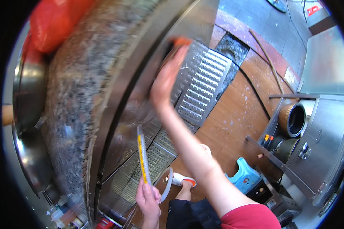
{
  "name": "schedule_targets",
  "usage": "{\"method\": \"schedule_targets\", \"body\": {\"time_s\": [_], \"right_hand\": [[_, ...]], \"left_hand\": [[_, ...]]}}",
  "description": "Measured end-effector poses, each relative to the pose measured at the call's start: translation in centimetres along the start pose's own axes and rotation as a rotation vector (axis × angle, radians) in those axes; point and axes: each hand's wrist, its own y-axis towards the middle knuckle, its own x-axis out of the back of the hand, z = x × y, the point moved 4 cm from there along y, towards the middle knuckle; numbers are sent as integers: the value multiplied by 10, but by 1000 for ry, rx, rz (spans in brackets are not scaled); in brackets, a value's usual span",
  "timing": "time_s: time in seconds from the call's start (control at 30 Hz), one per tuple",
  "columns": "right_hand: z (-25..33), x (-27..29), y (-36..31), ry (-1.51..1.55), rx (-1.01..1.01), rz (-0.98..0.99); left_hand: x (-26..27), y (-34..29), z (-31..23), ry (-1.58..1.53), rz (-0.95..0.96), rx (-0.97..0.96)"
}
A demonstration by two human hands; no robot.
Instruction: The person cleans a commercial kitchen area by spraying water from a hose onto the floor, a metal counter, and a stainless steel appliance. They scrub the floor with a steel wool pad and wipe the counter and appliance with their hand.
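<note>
My left hand (148,199) is closed around a clear plastic hose (144,160) with a yellow stripe. The hose's open end points up toward the steel front panel (132,110), and its other part bends down behind my hand. My right hand (166,82) reaches across to the wet-looking steel panel, with its fingers near the panel's surface. Something orange and dark (179,41) shows at its fingertips, too smeared by motion to name. Below the panel, perforated metal drain grates (204,86) run along the floor.
A speckled stone counter (74,103) carries a red plastic bag (55,23) and metal bowls (28,152) at left. A blue stool (242,175), a steel cabinet (317,141) and a brown pot (292,119) stand at right. A black hose (254,91) crosses the brown floor near an open drain (231,49).
</note>
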Motion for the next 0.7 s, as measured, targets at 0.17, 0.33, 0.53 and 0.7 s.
{"method": "schedule_targets", "body": {"time_s": [0.17, 0.33, 0.53, 0.7], "right_hand": [[-36, 21, -217, 63, -742, 125], [-52, 29, -311, 93, -1092, 290], [-112, 27, -364, 139, -1149, 113], [-228, 32, -430, 112, -1399, -63]], "left_hand": [[19, -14, 23, 77, -63, 111], [29, -8, 35, 125, -87, 119], [37, 29, 68, 25, -8, 150], [36, 67, 112, 43, -1, 75]]}}
